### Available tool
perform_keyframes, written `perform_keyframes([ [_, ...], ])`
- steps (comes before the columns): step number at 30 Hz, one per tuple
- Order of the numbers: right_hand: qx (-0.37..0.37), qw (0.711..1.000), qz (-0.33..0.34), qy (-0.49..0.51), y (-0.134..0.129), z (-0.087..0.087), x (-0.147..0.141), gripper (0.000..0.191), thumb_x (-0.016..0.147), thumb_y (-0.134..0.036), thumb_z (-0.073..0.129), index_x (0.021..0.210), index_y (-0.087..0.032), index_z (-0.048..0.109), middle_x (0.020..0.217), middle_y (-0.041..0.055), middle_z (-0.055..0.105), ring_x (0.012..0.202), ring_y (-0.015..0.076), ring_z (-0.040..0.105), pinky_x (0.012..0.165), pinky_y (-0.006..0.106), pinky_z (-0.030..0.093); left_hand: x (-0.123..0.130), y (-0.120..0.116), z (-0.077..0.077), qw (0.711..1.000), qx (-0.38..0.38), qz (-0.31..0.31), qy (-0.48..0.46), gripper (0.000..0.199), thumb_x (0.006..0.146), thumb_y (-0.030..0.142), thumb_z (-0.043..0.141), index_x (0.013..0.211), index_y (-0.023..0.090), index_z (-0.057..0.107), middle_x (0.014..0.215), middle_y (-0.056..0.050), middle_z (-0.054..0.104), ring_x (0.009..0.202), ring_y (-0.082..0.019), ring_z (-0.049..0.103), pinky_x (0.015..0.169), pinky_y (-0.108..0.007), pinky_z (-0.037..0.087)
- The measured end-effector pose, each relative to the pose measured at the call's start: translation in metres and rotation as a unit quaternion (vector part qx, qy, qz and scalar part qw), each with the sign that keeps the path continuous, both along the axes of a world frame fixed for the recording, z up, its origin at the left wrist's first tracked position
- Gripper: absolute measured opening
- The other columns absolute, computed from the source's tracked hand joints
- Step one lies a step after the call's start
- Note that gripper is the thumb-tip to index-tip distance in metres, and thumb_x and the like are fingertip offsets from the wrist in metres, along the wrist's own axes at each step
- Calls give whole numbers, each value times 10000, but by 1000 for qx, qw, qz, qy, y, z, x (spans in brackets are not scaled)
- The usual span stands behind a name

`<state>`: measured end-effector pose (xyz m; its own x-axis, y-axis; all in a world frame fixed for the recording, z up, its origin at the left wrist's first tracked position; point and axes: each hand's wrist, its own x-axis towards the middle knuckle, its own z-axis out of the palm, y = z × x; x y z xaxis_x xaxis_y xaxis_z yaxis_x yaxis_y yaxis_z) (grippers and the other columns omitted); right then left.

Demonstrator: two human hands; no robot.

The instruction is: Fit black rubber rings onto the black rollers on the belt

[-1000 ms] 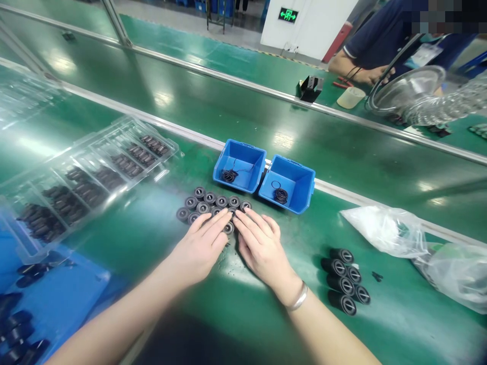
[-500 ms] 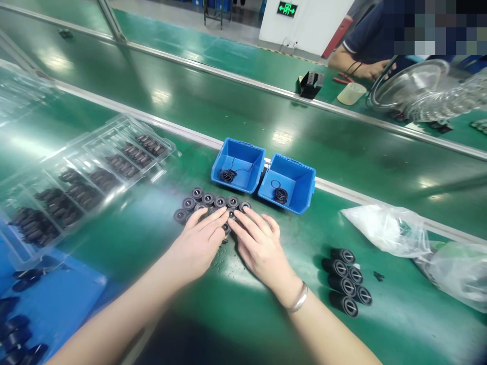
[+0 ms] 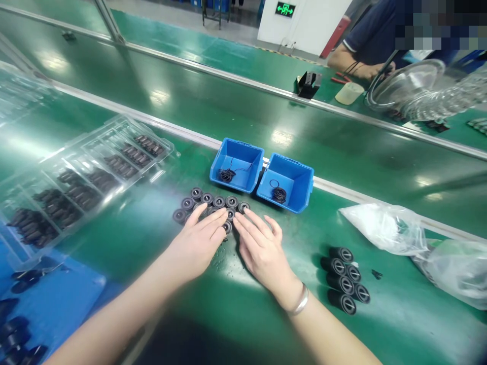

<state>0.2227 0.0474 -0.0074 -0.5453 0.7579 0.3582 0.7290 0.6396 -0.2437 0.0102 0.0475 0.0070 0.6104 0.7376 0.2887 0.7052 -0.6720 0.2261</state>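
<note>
Several black round cylindrical parts point(image 3: 218, 202), each with a light slot-like mark on top, stand packed together on the green table. My left hand point(image 3: 200, 243) lies over the near side of the group, its fingers stretched out across the tops and hiding some of them. From the right, my right hand point(image 3: 262, 243) reaches to the group's edge, fingers extended and fingertips at the outermost parts. Neither hand is wrapped round anything. Behind the group stand two blue bins: the left bin point(image 3: 243, 152) and the right bin point(image 3: 291, 170) hold thin black rings.
At left, a clear compartment tray point(image 3: 114, 126) holds dark parts, near a blue surface point(image 3: 83, 276) with more. More black cylinders point(image 3: 344, 284) stand at right by plastic bags point(image 3: 388, 228). A metal rail point(image 3: 182, 62) crosses behind; a co-worker's arm point(image 3: 350, 61) is beyond.
My right hand has shifted very slightly right, opening a small gap from my left fingers and showing more of the parts between. The camera view has moved slightly; the parts look unmoved.
</note>
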Motion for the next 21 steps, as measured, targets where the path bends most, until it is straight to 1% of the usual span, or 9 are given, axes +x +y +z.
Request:
perform_keyframes([
  [2,2,1000,-2,9,0,0,0,480,922,-119,510,1394,-208,486,1387,61,580,1377,250,418,1142,486,225,0,0,0,1000,-2,-1,-1,234,912,42,403,976,132,610,1314,-162,624,1334,-251,489,1187,-534,204],
  [4,6,999,-21,35,1,0,-1,486,911,-134,533,1388,-216,490,1367,68,596,1355,253,446,1127,477,263,0,0,-1,1000,-6,1,-1,240,914,40,398,972,135,611,1317,-157,623,1336,-249,488,1189,-534,205],
  [8,10,995,-71,66,5,1,-1,497,898,-183,559,1389,-193,479,1422,122,528,1352,277,442,1096,480,323,-1,0,-2,1000,-8,1,-3,244,920,42,395,969,133,616,1340,-160,607,1355,-250,466,1196,-535,190],
  [12,-11,997,-74,29,10,2,-4,495,922,-278,556,1398,-173,467,1499,153,426,1403,299,364,1106,500,306,-1,-2,-2,1000,-5,4,-4,242,924,46,396,967,125,621,1354,-162,596,1369,-252,448,1205,-529,167],
  [14,-24,997,-74,6,12,2,-6,509,931,-341,554,1405,-178,463,1505,154,418,1411,306,349,1110,509,294,-1,-2,-2,1000,-4,4,-3,241,925,47,396,961,120,623,1349,-164,600,1369,-251,448,1208,-528,161],
  [17,-30,997,-71,-19,13,4,-8,521,939,-391,550,1410,-186,462,1490,148,443,1395,304,372,1121,518,281,-1,-2,-2,1000,-3,4,-5,246,919,42,398,962,120,628,1344,-167,603,1372,-255,443,1208,-537,164],
  [21,-20,997,-60,-38,13,5,-9,547,942,-411,554,1418,-162,454,1492,164,438,1375,296,404,1139,514,278,-1,-1,-3,1000,-4,6,-18,268,903,35,400,991,129,635,1332,-171,611,1356,-265,464,1197,-560,192],
])
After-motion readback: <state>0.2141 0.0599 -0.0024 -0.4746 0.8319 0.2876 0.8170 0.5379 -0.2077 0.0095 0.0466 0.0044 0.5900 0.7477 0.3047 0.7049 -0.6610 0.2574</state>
